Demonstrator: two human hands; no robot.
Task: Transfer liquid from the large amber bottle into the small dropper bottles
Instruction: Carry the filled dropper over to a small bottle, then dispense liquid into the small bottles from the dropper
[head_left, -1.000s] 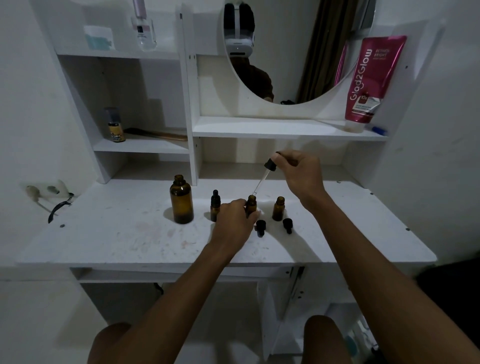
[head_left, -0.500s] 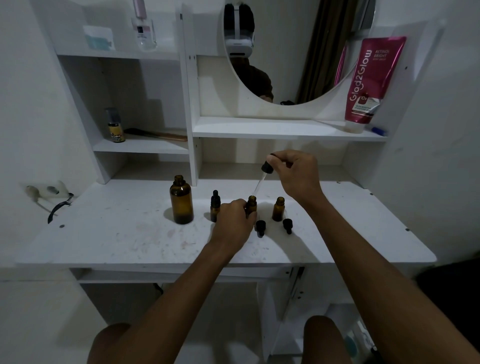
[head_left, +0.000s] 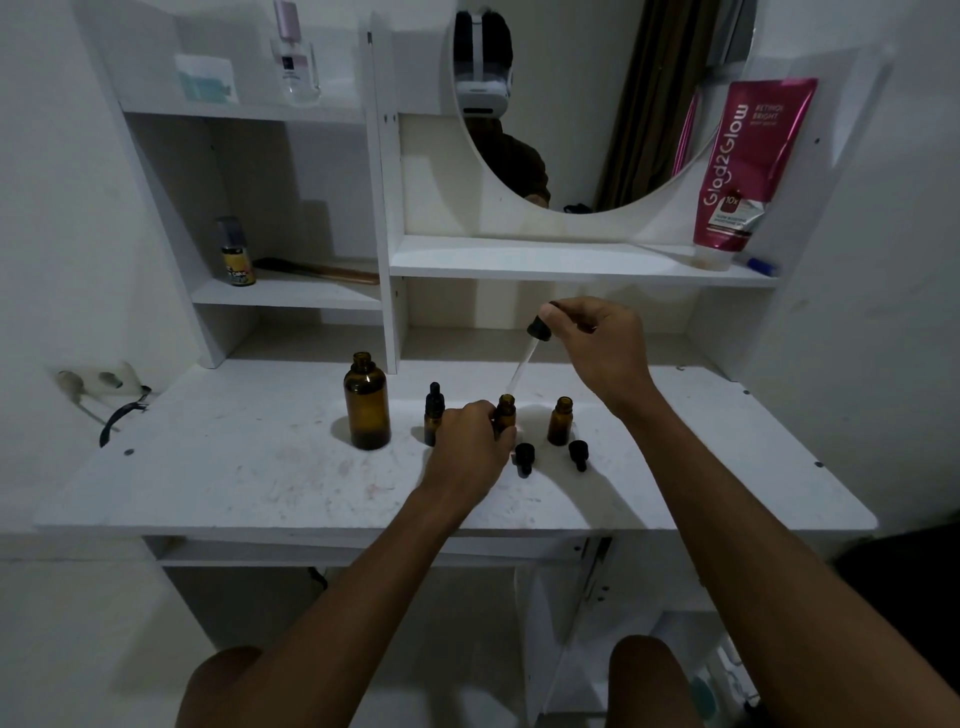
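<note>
The large amber bottle stands uncapped on the white desk. To its right stand three small amber dropper bottles: a capped one, an uncapped middle one, and an uncapped right one. My left hand grips the middle bottle. My right hand pinches the black bulb of a dropper, whose glass tip hangs just above the middle bottle's mouth. Two black dropper caps lie in front of the bottles.
Shelves rise behind the desk, with a pink tube, a small yellow-labelled bottle and a comb. A round mirror hangs above. A wall socket and cable sit at the desk's left edge.
My right hand has lifted the dropper up and slightly left, so its tip has risen out of the middle bottle. My left hand stays on that bottle.
</note>
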